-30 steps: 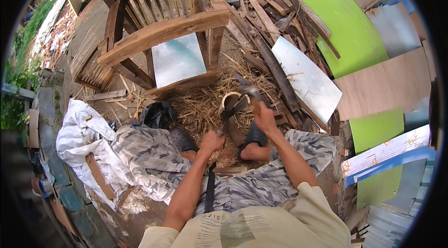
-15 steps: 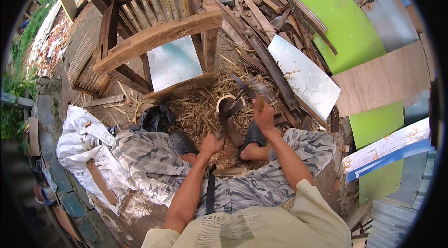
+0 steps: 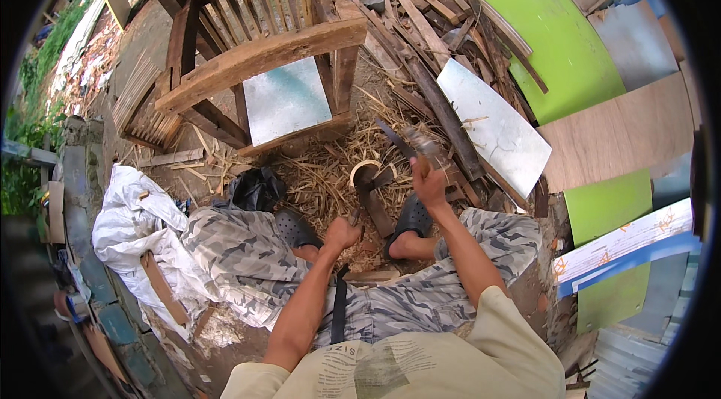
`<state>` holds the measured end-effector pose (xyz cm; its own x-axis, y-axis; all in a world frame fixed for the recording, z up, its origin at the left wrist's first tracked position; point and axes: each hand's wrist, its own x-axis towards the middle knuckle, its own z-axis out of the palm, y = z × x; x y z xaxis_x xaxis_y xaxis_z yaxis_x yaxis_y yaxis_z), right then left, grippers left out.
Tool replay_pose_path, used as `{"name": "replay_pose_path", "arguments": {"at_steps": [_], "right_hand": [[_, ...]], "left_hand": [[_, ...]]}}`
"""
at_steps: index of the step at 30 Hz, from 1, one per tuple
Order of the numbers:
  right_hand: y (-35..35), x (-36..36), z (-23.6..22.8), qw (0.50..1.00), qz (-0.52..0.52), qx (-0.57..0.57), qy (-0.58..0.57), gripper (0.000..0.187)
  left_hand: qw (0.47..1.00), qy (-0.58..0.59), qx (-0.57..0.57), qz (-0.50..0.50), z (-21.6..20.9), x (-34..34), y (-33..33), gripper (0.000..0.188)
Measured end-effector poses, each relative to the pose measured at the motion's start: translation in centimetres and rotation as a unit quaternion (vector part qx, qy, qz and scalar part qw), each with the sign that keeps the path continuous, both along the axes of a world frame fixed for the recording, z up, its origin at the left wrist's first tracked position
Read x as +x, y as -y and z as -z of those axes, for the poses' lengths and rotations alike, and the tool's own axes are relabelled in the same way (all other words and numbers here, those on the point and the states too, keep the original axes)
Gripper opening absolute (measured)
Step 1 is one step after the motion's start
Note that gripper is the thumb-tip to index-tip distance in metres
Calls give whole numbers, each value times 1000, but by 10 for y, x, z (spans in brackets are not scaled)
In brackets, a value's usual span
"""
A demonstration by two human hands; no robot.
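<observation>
My right hand (image 3: 429,182) is closed on a machete-like knife (image 3: 396,139), its dark blade slanting up and left from the fist. A pale, blurred shape beside the blade cannot be made out. Between my feet stands a cut bamboo piece (image 3: 356,171) with a pale round rim, beside a brown block of wood (image 3: 378,213). Closed near that block, my left hand (image 3: 342,234) grips something thin whose kind is hidden by the fingers. The two hands are apart.
Pale shavings (image 3: 323,181) litter the ground. A slatted wooden chair (image 3: 259,61) stands ahead, a scrap-wood pile (image 3: 420,16) at its right. Green and brown panels (image 3: 616,128) lie far right. A white sack (image 3: 135,226) and black plastic bag (image 3: 255,190) lie left.
The whole view has shifted slightly, so the surroundings sit a little further right. Both hands keep their grips in nearly the same places, with the knife raised as before.
</observation>
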<state>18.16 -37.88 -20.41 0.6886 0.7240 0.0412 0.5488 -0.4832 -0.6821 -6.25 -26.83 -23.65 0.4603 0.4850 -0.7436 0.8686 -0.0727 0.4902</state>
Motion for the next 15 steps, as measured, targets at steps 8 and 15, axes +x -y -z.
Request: {"name": "replay_pose_path", "arguments": {"at_steps": [8, 15], "right_hand": [[-4, 3, 11, 998, -29, -59, 14, 22], [-3, -6, 11, 999, -24, 27, -9, 17]], "left_hand": [[1000, -13, 11, -15, 22, -10, 2, 50], [1000, 8, -1, -2, 18, -2, 3, 47]]}}
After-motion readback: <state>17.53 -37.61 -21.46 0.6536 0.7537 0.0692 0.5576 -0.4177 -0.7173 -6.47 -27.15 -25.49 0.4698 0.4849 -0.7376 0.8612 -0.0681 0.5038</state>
